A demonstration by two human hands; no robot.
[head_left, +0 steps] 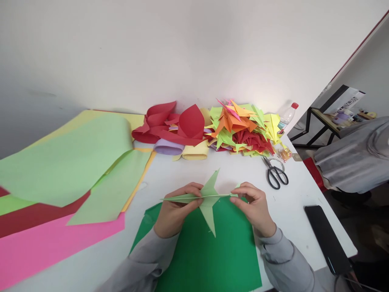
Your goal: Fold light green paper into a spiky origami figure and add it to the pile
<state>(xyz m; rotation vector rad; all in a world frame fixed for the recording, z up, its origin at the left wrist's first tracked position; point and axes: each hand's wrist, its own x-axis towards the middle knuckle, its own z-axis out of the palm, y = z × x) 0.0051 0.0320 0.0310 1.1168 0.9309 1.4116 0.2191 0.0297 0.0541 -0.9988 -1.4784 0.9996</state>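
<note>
A pale green folded paper bird (209, 198) with spread wings is held above a dark green sheet (209, 259). My left hand (176, 209) pinches its left part between thumb and fingers, and a thin pointed end sticks out past the hand to the left. At the opposite end, my right hand (252, 205) grips the paper between thumb and fingertips. One wing points away from me and the other points toward me. Black-handled scissors (276, 174) lie beyond my right hand.
Folded colored paper birds (240, 129) are heaped against the wall beside curled red sheets (191, 123). Large sheets, pale green (75, 162) and pink (60, 247), cover the left. A phone (328, 239), a bottle (287, 115) and a seated person's grey clothing (352, 154) are at right.
</note>
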